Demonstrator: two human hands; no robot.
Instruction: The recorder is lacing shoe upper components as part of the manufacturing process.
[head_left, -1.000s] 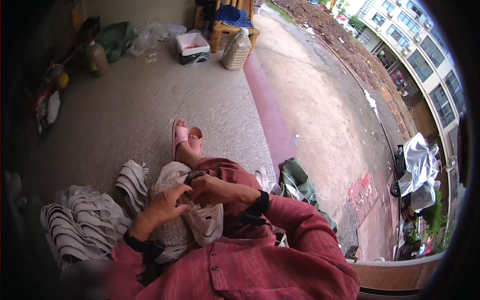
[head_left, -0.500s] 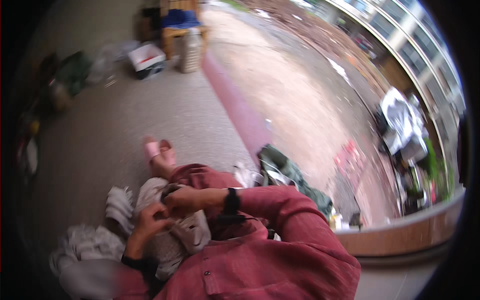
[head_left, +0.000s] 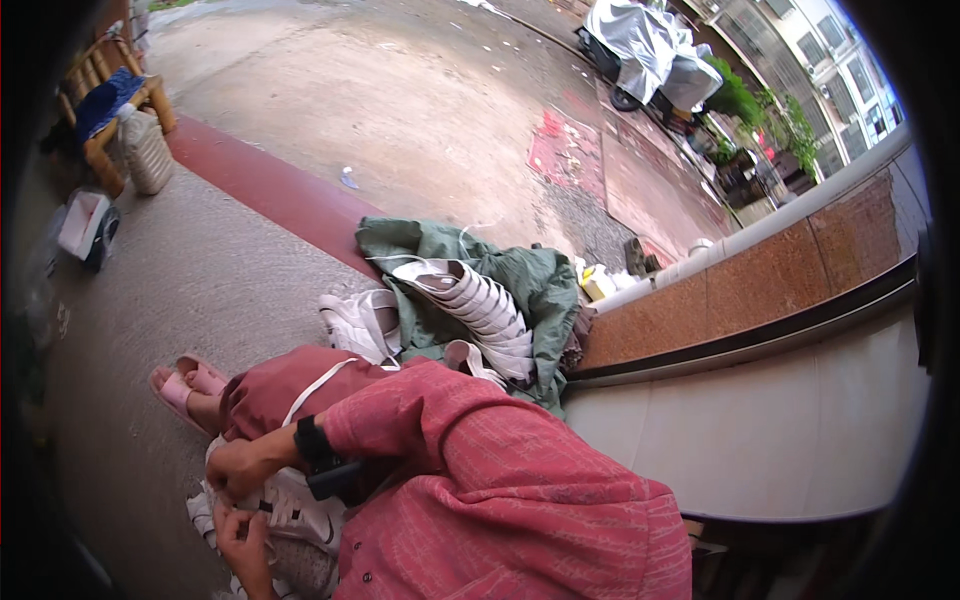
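Note:
A white lace-up shoe (head_left: 300, 512) rests on my lap at the lower left, its upper facing me. My right hand (head_left: 243, 466) is bent over its far end with the fingers closed. A loose white shoelace (head_left: 312, 388) crosses my thigh and runs behind my right wrist towards those fingers. Close below, my left hand (head_left: 245, 540) has its thumb and fingers pinched together by the shoe's side; what lies between them is too small to make out. More white shoe parts show beneath my hands, partly hidden.
Right of my knees, a nested row of white shoes (head_left: 480, 312) lies on a green cloth sack (head_left: 552, 275), beside another white shoe (head_left: 362, 325). A tiled low wall (head_left: 740, 290) bounds the right. A bamboo chair (head_left: 155, 95), a plastic jug (head_left: 145, 150) and a box (head_left: 85, 225) stand far left.
My view has swung to the right, so the chair and box now appear farther left and the sack with shoes shows fully. Both hands remain close together over my lap.

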